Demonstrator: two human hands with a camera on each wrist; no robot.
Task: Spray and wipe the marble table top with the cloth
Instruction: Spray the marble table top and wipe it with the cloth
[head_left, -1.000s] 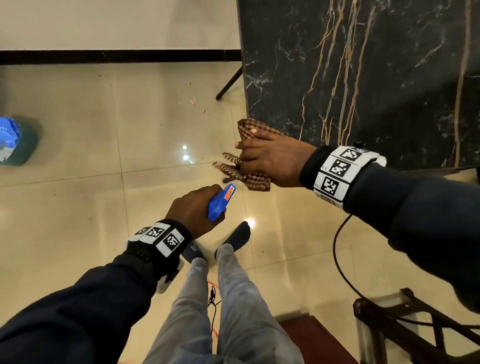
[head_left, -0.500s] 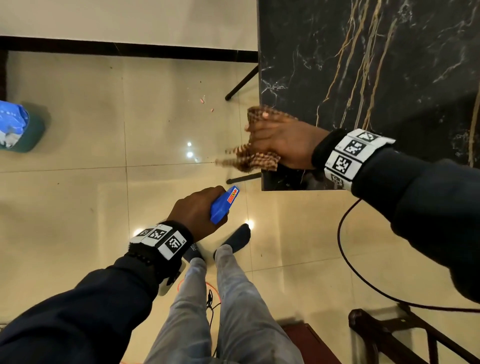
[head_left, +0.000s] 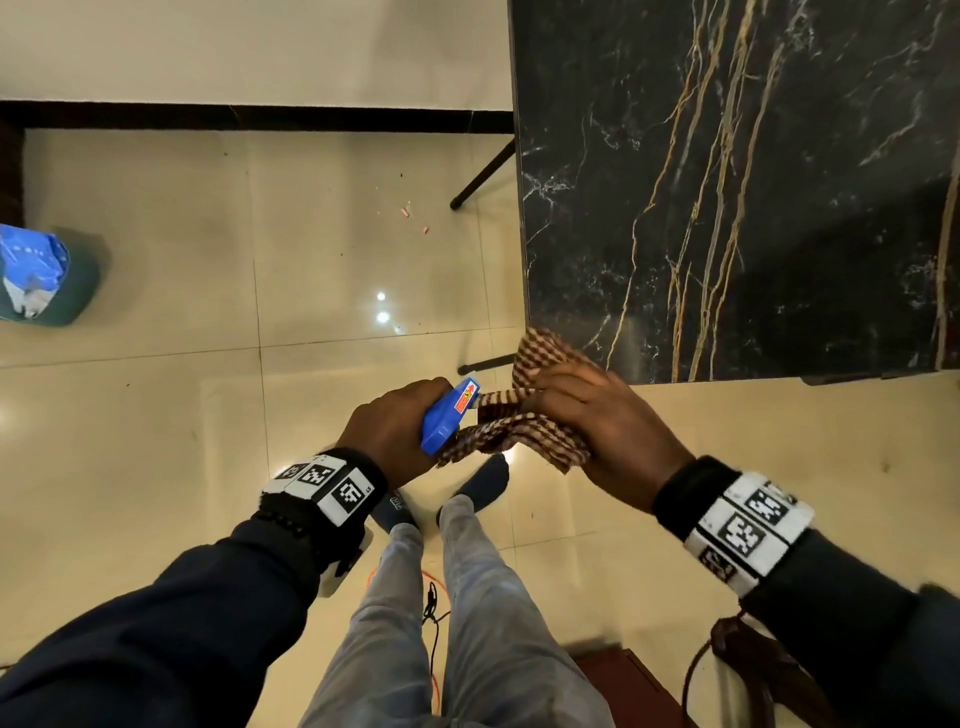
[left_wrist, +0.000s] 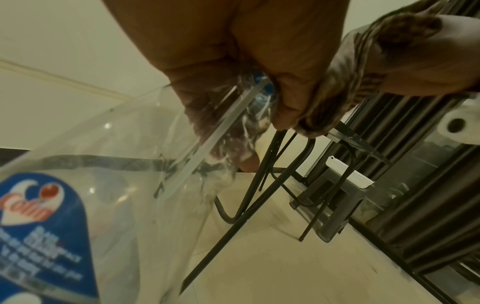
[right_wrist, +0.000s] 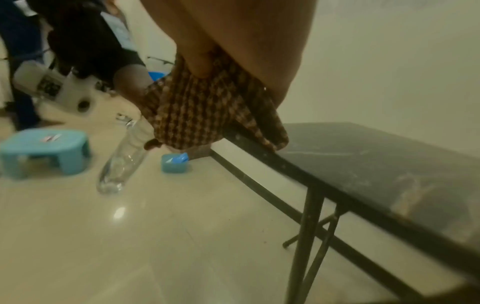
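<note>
Checked brown-and-cream cloth is bunched in the right hand, whose fingers curl over it at the centre of the head view; the right wrist view shows the thumb pressed into the folds. Its upper edge lies at the near left corner of the black marble table top, which fills the upper right of the head view. I cannot tell whether the fabric actually touches the stone there.

Just left of it, the left hand is wrapped around the blue trigger head of the spray bottle, with the nozzle end against the cloth. In the left wrist view the bottle's clear body runs toward the lower left, carrying a blue label, and the fingers close round its neck.

Below the hands are grey trouser legs and dark socks on glossy cream floor tiles. A green bin with a blue bag stands at the left edge. The right wrist view shows a light blue stool on the floor at left.
</note>
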